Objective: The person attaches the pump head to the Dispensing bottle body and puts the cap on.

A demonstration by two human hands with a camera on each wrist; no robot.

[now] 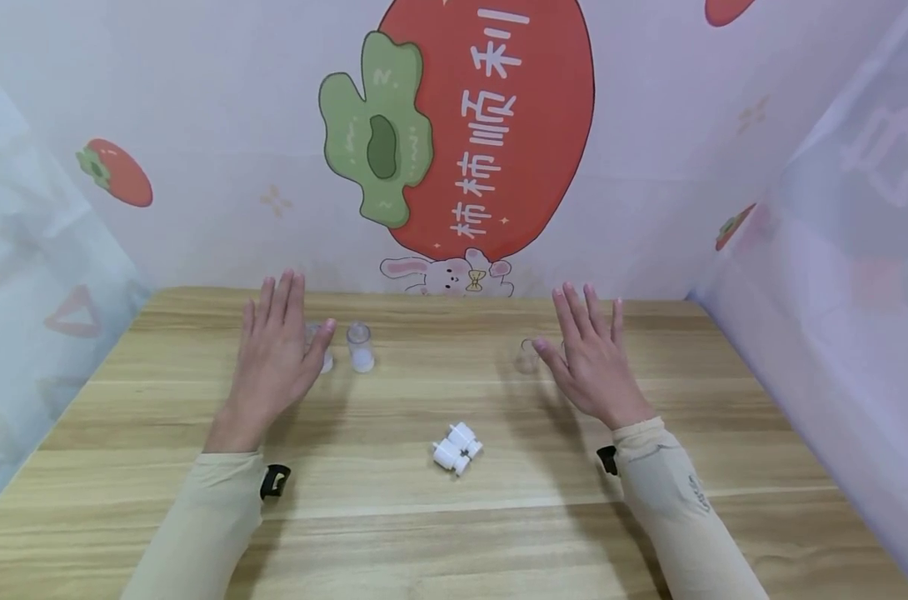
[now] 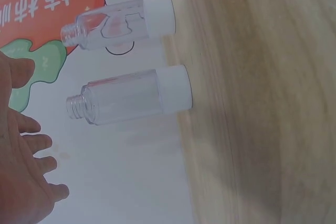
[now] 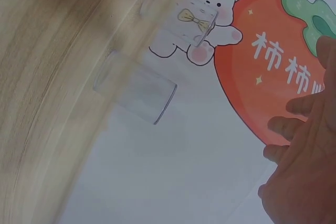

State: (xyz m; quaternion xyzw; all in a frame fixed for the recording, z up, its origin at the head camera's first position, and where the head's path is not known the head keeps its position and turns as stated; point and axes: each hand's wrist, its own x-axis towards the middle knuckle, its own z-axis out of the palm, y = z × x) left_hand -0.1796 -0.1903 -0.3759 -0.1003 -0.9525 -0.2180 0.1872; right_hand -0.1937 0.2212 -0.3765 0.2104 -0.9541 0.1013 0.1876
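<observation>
My left hand (image 1: 270, 367) is held flat with straight fingers, holding nothing. Beside its thumb stand two clear bottles with white bases; one bottle (image 1: 360, 346) shows fully, the other is partly behind the thumb. The left wrist view shows threaded, uncapped necks on the near bottle (image 2: 126, 98) and the far bottle (image 2: 113, 24). My right hand (image 1: 592, 367) is likewise spread and holds nothing. Near it stand two clear, hollow cap-like cylinders, a near cylinder (image 3: 137, 86) and a far cylinder (image 3: 181, 17). Between the hands lie small white plastic pieces (image 1: 457, 448), which look like pump heads.
The wood-grain table (image 1: 424, 533) meets a printed backdrop (image 1: 222, 225) at its far edge. Similar printed sheets rise at the left side (image 1: 34, 250) and the right side (image 1: 859, 292).
</observation>
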